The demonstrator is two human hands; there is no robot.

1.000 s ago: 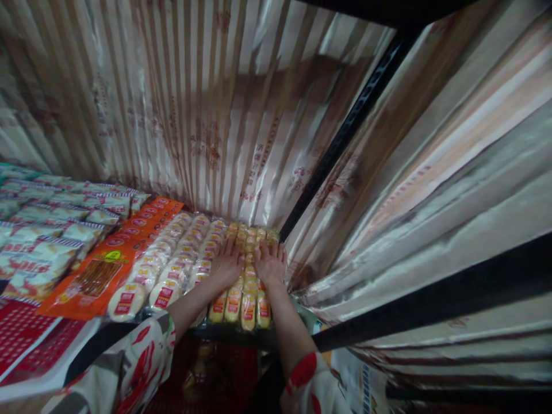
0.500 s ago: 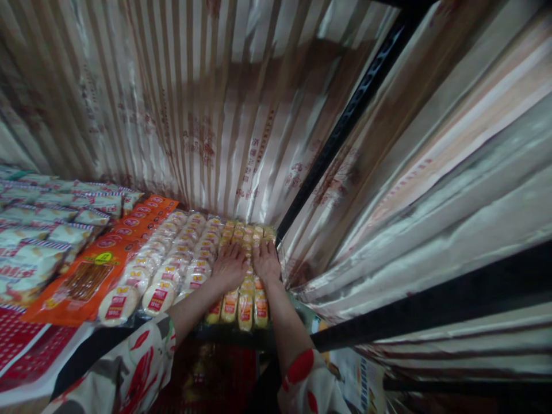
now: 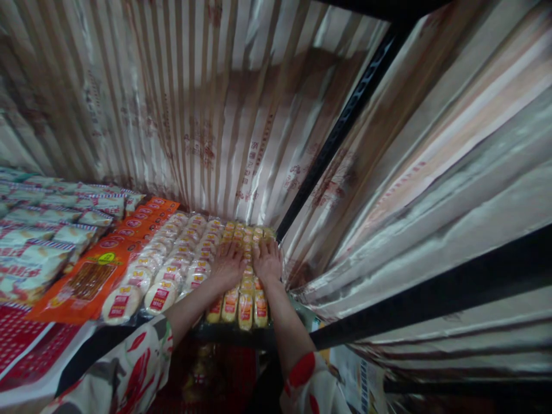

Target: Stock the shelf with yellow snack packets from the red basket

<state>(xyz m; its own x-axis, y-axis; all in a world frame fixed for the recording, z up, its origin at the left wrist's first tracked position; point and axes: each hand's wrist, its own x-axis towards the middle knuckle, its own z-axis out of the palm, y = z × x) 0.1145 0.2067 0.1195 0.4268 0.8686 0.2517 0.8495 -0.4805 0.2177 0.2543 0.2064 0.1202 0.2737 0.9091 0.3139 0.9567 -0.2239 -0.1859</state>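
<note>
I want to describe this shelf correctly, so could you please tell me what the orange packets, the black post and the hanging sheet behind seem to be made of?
Orange packets: probably glossy plastic film, printed, with sticks showing in a window.
Black post: likely painted metal; its row of slots suggests this.
Hanging sheet: shiny, pleated, perhaps satiny fabric or plastic film; I cannot tell which.

Only illegible print on yellow packets (image 3: 245, 310), white packets (image 3: 159, 299), sheeting (image 3: 202, 86)
</note>
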